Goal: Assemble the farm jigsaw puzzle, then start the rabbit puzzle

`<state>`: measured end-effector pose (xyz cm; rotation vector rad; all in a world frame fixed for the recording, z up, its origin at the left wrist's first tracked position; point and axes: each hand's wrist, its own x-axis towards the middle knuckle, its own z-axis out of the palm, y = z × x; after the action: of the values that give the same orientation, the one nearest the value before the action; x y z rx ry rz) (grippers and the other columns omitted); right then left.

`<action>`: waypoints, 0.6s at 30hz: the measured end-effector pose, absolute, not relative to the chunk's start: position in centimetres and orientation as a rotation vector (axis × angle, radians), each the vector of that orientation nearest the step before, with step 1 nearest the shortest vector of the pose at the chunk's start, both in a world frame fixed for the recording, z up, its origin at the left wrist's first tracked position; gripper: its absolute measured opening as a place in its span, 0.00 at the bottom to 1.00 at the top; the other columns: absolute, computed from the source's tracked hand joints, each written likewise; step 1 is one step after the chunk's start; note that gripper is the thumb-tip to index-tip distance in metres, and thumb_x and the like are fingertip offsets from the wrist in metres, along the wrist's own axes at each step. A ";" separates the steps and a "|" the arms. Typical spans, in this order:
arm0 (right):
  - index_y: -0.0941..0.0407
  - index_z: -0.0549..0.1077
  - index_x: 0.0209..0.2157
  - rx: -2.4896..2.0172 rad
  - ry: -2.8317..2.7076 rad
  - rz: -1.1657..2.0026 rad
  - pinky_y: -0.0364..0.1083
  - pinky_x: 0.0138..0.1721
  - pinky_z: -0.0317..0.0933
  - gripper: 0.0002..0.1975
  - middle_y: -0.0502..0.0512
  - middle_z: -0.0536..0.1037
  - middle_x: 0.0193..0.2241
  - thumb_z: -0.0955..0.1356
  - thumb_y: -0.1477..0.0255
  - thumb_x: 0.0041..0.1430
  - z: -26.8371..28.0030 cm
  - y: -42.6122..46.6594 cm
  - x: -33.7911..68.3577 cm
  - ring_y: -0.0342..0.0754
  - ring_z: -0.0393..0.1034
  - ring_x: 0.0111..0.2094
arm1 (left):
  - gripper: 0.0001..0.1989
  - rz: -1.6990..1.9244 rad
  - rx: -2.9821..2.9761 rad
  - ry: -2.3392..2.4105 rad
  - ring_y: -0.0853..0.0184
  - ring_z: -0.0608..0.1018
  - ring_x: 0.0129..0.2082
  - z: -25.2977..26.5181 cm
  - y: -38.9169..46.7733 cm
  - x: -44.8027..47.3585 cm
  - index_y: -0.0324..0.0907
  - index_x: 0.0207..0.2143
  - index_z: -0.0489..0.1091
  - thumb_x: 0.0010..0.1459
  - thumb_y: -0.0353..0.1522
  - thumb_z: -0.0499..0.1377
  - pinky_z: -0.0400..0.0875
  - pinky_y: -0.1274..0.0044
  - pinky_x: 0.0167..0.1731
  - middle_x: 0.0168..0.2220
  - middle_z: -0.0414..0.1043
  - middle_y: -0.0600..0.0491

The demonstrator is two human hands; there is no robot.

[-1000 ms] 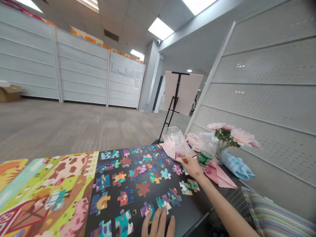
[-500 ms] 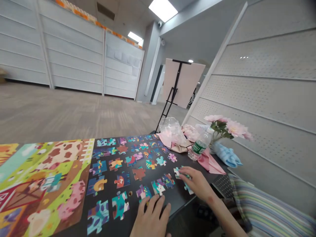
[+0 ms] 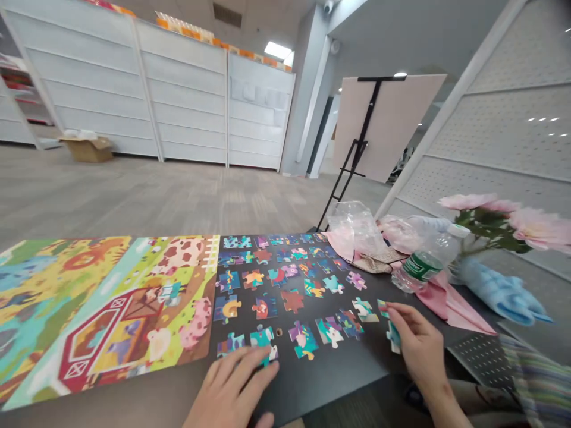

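Observation:
My right hand (image 3: 417,339) is at the right end of the black tabletop, thumb and fingers pinched on a small teal puzzle piece (image 3: 393,337) that they partly cover. Just left of it lies a white and teal puzzle piece (image 3: 364,310), apart from the fingers. Over the near edge, my left hand (image 3: 238,386) is spread palm down. Its fingertips reach a teal puzzle piece (image 3: 262,337) and partly hide it. Several more loose pieces, such as a brown one (image 3: 292,301), lie face up in rough rows.
A joined farm-picture puzzle (image 3: 178,309) covers the table's left side. At the right are a water bottle (image 3: 423,264), clear plastic packaging (image 3: 357,223), a pink cloth (image 3: 455,303), a blue cloth (image 3: 504,291) and pink flowers (image 3: 539,226). An easel (image 3: 366,131) stands behind.
The view has swung left, showing more of the farm picture. My right hand has moved off the white and teal piece to the piece beside it. My left hand stays spread, now over a different piece.

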<state>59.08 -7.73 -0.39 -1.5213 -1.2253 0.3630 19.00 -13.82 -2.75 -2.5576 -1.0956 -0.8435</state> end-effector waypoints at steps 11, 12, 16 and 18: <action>0.58 0.80 0.40 -1.439 -0.897 0.348 0.38 0.13 0.57 0.24 0.52 0.78 0.26 0.76 0.52 0.52 -1.6 -7.8 59.4 0.40 0.62 0.18 | 0.24 -0.659 -2.448 -1.125 0.63 0.74 0.55 -4.3 -13.5 18.4 0.50 0.60 0.72 0.67 0.50 0.56 0.68 0.76 0.48 0.59 0.75 0.58; 0.58 0.80 0.40 -1.440 -0.898 0.362 0.38 0.13 0.57 0.24 0.52 0.78 0.26 0.76 0.52 0.52 -1.6 -7.8 59.5 0.40 0.62 0.18 | 0.24 -0.675 -2.462 -1.157 0.63 0.75 0.55 -4.6 -13.6 18.4 0.51 0.60 0.71 0.68 0.50 0.56 0.68 0.76 0.49 0.58 0.75 0.58; 0.58 0.79 0.41 -1.463 -0.920 0.396 0.37 0.13 0.58 0.23 0.53 0.78 0.26 0.75 0.52 0.54 -1.5 -8.0 59.4 0.40 0.63 0.19 | 0.22 -0.741 -2.490 -1.401 0.57 0.73 0.58 -5.0 -13.8 19.0 0.57 0.62 0.69 0.68 0.48 0.56 0.69 0.72 0.53 0.60 0.73 0.56; 0.58 0.79 0.41 -1.466 -0.927 0.399 0.37 0.13 0.59 0.23 0.53 0.78 0.26 0.74 0.52 0.55 -1.4 -8.1 59.2 0.41 0.64 0.19 | 0.23 -0.728 -2.514 -1.466 0.54 0.72 0.60 -3.9 -13.4 19.5 0.57 0.62 0.68 0.66 0.46 0.59 0.69 0.68 0.54 0.63 0.70 0.54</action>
<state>59.24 -8.08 -1.36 -1.4661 -0.9270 0.3987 19.49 -13.39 -3.94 -2.5143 -1.4660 -0.7280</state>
